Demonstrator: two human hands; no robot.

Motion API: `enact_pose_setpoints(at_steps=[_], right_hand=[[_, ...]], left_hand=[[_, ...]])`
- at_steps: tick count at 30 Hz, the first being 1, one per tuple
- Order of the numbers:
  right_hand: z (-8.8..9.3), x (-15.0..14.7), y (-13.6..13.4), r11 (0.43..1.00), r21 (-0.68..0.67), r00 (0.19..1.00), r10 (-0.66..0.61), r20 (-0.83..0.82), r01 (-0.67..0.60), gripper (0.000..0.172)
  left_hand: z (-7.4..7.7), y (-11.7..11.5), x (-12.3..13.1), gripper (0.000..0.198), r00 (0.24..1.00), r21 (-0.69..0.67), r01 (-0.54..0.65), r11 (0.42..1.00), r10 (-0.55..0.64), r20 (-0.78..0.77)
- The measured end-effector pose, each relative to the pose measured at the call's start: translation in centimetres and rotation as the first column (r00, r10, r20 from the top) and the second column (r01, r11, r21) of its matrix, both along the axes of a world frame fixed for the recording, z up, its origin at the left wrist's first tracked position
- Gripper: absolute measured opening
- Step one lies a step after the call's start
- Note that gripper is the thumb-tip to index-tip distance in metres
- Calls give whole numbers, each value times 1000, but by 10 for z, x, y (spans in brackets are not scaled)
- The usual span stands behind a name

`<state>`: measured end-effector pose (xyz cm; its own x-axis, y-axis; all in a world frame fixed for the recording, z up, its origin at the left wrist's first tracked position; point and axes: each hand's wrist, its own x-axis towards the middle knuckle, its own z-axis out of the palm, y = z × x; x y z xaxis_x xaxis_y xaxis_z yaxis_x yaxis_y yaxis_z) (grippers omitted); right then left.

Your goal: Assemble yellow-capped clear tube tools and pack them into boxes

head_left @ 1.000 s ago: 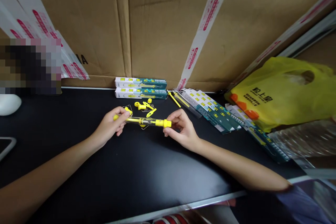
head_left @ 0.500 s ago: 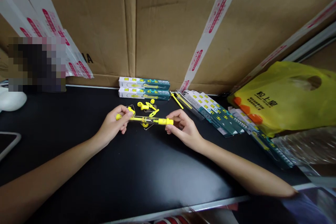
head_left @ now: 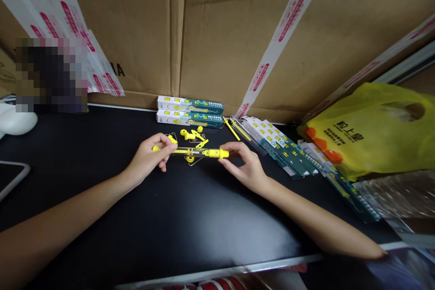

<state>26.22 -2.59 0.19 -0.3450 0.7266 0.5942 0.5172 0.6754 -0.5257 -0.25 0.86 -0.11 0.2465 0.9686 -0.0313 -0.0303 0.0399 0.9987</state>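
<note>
Over the black table, the left hand pinches the left end of a clear tube, the right hand its yellow cap. Adjusting that cap seems the step, calling for steady alignment.

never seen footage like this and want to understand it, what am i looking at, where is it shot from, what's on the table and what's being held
There is no machine here: these are a person's two bare hands, seen from a camera worn on that person's head, looking forward and down. The left hand pinches a clear tube with yellow parts inside, near one end; the right hand pinches the yellow cap at the other. Beyond the tube, small yellow pieces lie on the black table. Farther back sit two printed boxes, before a big cardboard panel. Toward the right are printed cartons and a yellow plastic bag.
</note>
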Motion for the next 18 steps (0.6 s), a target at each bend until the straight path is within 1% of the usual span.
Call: enact_pose_setpoints(at_steps=[5, 9, 13, 18], right_hand=[[-1, 0, -1, 1000, -29, 1000, 5, 6, -5, 23], [1, -2, -4, 991, -122, 998, 56, -34, -60, 22], [6, -4, -7, 970, -210, 990, 108, -92, -125, 21], [9, -3, -6, 945, -291, 986, 120, -116, -149, 19]], left_hand=[[-2, 0, 1, 23, 1000, 33, -2, 999, 1, 14], [-2, -1, 1, 22, 1000, 45, -6, 999, 5, 28], [-1, -2, 1, 23, 999, 57, -17, 998, 15, 34], [-1, -2, 1, 23, 1000, 82, -7, 997, 5, 26]])
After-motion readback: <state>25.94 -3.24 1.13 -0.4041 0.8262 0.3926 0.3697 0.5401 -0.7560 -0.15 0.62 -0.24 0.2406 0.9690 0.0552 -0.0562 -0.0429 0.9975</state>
